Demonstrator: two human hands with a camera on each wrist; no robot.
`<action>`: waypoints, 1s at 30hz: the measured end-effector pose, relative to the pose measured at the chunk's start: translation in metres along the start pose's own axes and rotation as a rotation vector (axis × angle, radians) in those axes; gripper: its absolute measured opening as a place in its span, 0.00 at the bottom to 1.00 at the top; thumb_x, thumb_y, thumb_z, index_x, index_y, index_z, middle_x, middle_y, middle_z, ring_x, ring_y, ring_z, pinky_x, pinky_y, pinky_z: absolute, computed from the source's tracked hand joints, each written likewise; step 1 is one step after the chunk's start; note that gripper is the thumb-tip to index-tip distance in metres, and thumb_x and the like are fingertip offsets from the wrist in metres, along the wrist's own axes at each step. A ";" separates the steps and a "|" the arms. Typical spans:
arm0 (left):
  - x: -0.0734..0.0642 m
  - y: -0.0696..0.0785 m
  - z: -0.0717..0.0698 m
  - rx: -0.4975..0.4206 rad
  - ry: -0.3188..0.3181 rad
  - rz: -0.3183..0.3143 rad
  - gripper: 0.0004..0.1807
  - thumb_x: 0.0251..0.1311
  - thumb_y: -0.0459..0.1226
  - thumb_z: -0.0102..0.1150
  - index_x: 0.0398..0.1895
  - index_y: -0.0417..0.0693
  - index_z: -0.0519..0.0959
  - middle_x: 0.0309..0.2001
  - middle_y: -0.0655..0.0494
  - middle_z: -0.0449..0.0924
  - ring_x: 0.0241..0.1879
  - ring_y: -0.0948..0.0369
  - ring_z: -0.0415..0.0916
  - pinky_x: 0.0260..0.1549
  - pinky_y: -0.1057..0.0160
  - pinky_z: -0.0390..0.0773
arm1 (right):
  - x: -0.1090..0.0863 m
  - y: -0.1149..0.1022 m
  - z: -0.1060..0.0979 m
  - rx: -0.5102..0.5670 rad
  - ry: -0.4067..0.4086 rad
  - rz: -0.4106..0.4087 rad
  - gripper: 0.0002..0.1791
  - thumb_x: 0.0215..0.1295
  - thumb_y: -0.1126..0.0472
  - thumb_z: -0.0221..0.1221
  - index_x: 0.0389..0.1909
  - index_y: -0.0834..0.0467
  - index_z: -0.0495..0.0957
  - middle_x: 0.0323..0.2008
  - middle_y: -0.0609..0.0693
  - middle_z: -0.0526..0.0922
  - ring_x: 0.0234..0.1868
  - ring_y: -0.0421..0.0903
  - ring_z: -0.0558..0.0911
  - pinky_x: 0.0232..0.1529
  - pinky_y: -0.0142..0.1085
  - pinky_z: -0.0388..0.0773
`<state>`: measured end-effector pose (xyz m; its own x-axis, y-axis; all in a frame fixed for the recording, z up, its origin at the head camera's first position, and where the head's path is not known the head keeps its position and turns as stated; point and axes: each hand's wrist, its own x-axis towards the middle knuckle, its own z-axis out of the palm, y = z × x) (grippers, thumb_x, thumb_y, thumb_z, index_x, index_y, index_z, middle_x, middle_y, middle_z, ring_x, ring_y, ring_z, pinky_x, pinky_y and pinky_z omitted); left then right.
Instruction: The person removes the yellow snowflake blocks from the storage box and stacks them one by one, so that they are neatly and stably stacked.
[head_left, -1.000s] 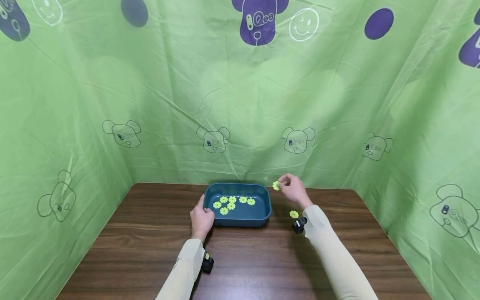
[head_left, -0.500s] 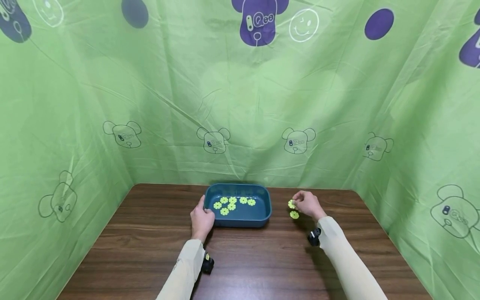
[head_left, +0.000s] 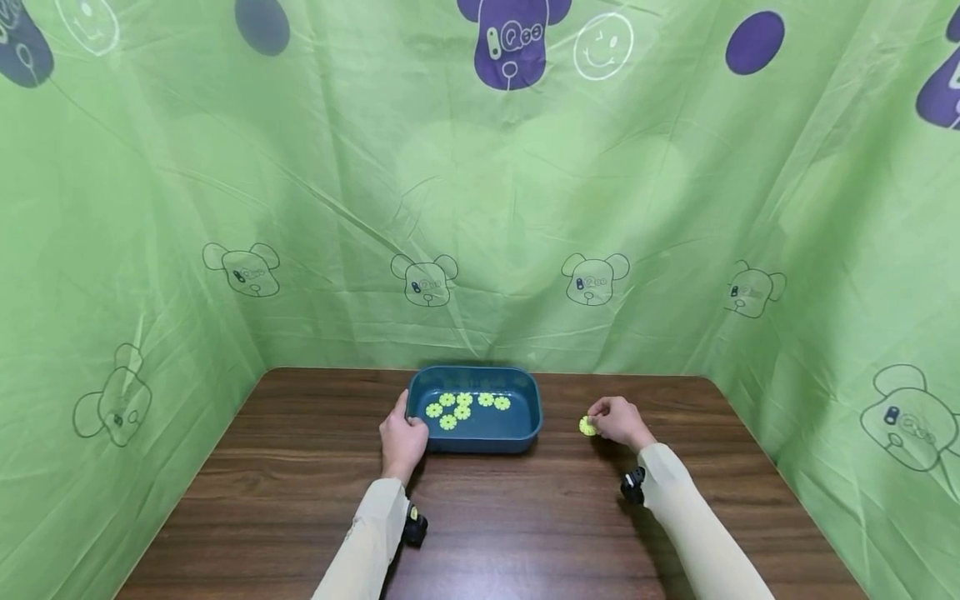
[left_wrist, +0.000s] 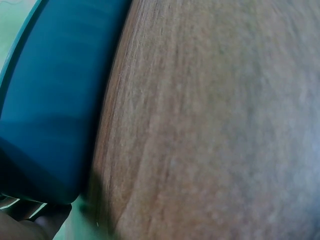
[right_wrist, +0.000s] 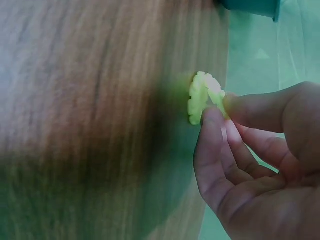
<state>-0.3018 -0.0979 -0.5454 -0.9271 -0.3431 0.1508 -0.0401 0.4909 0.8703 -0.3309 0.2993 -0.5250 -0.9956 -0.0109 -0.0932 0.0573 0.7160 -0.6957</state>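
On the left, my left hand (head_left: 403,437) grips the left end of a dark teal rectangular tray (head_left: 480,445), thumb at the near corner. Several yellow-green notched discs (head_left: 447,422) lie flat inside the tray. To its right, my right hand (head_left: 618,422) is low over the table, thumb and fingers pinching one yellow-green notched disc (right_wrist: 215,88). A second notched disc (right_wrist: 196,105) is right against it at an angle in the right wrist view. In the head view the two overlap, and the fingers partly hide them.
The brown wood-grain table (head_left: 510,525) meets a green printed cloth (head_left: 510,200) behind the tray, with more cloth on both sides. A small black camera (head_left: 415,527) is worn on the left wrist, another black camera (head_left: 633,485) on the right.
My right hand has moved right and down from the back of the table, bringing its disc to the one lying there. My left hand and the tray have stayed in place.
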 end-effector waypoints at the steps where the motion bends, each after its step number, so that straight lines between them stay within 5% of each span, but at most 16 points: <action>1: 0.000 0.000 0.000 -0.002 0.001 0.000 0.34 0.62 0.29 0.47 0.75 0.44 0.66 0.69 0.37 0.72 0.67 0.40 0.70 0.64 0.42 0.72 | 0.000 0.001 0.000 -0.024 0.003 -0.008 0.05 0.65 0.65 0.63 0.37 0.64 0.83 0.30 0.53 0.84 0.28 0.43 0.80 0.30 0.34 0.77; 10: 0.001 -0.001 0.001 -0.002 0.007 0.006 0.34 0.62 0.29 0.47 0.75 0.44 0.67 0.68 0.37 0.72 0.67 0.40 0.71 0.64 0.43 0.73 | 0.002 0.008 0.004 -0.109 0.050 -0.026 0.06 0.63 0.62 0.64 0.36 0.62 0.84 0.32 0.52 0.85 0.33 0.46 0.79 0.35 0.36 0.74; 20: 0.001 0.000 0.001 -0.007 -0.005 -0.012 0.34 0.62 0.29 0.48 0.75 0.43 0.66 0.69 0.37 0.72 0.68 0.40 0.69 0.65 0.42 0.71 | 0.003 0.007 0.011 -0.166 0.042 -0.011 0.23 0.54 0.52 0.72 0.44 0.63 0.81 0.36 0.53 0.84 0.37 0.47 0.79 0.39 0.39 0.76; 30: 0.000 -0.001 0.000 -0.010 -0.005 -0.011 0.34 0.62 0.29 0.48 0.75 0.43 0.66 0.69 0.37 0.72 0.68 0.39 0.70 0.64 0.42 0.72 | 0.000 0.001 0.012 -0.194 0.033 -0.034 0.14 0.55 0.56 0.71 0.37 0.60 0.83 0.32 0.51 0.83 0.34 0.47 0.78 0.36 0.38 0.75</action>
<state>-0.3018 -0.0982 -0.5460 -0.9286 -0.3441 0.1389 -0.0464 0.4790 0.8766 -0.3300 0.2916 -0.5348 -0.9988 -0.0166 -0.0463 0.0115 0.8368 -0.5473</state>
